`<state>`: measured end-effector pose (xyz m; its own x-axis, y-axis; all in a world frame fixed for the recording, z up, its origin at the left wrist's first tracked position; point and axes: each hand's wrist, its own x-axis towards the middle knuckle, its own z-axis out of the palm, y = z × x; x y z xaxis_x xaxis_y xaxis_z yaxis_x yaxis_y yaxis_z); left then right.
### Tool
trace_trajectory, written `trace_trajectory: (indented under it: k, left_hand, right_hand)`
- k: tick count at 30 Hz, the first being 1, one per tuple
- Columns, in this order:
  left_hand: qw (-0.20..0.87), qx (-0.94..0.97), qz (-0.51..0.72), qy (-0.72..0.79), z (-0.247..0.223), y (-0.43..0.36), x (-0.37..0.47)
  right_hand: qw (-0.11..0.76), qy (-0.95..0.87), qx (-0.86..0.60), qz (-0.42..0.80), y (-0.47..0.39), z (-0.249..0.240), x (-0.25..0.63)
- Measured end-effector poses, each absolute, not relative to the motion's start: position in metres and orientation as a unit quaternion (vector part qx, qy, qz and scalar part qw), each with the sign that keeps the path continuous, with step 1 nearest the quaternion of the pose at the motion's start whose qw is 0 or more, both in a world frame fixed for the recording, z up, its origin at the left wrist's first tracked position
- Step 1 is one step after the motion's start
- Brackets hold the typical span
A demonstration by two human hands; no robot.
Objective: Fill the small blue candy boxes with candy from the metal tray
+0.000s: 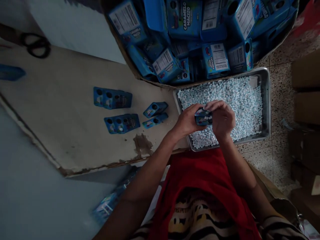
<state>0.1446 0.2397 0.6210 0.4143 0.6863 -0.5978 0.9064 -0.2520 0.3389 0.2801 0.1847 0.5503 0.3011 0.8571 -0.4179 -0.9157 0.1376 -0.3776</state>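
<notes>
My left hand (188,120) is wrapped round two small blue candy boxes (203,120), held side by side over a metal tray (266,106). Small pale blue and white candies (246,100) fill most of that tray. Cupped over the boxes' right side, my right hand (223,119) has its fingers curled together, and a few white candies show between it and the boxes. To the left, more blue boxes stand on the table in two rows (113,98) (122,123), with a loose pair (155,109) nearer my left hand.
A large cardboard carton (126,56) heaped with blue boxes marked "Caramelo Macizo" borders the tray's far side. Black-handled scissors (36,45) lie at the table's far left, near another blue box (11,72). Brown cartons (306,108) are stacked on the right over a speckled floor.
</notes>
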Motion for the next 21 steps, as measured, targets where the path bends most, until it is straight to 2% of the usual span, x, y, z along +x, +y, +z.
trace_trajectory:
  k: [4,7,10,14,18,21]
  left_hand:
    - [0.233,0.846,-0.134,0.461,0.612,0.233,0.139]
    - [0.163,0.872,-0.060,0.458,0.606,0.229,0.129]
    - [0.166,0.856,0.001,0.490,0.602,0.227,0.118]
    - [0.234,0.839,0.024,0.490,0.596,0.221,0.112]
    - [0.243,0.832,0.057,0.494,0.588,0.213,0.116]
    - [0.220,0.834,0.062,0.503,0.590,0.210,0.113]
  right_hand:
    - [0.751,0.104,-0.342,0.556,0.172,0.528,0.289]
    - [0.694,0.140,-0.416,0.570,0.157,0.499,0.289]
    - [0.632,0.126,-0.504,0.575,0.137,0.481,0.281]
    - [0.580,-0.026,-0.583,0.568,0.114,0.477,0.270]
    - [0.510,-0.210,-0.711,0.437,0.105,0.455,0.266]
    - [0.461,-0.331,-0.732,0.375,0.103,0.431,0.266]
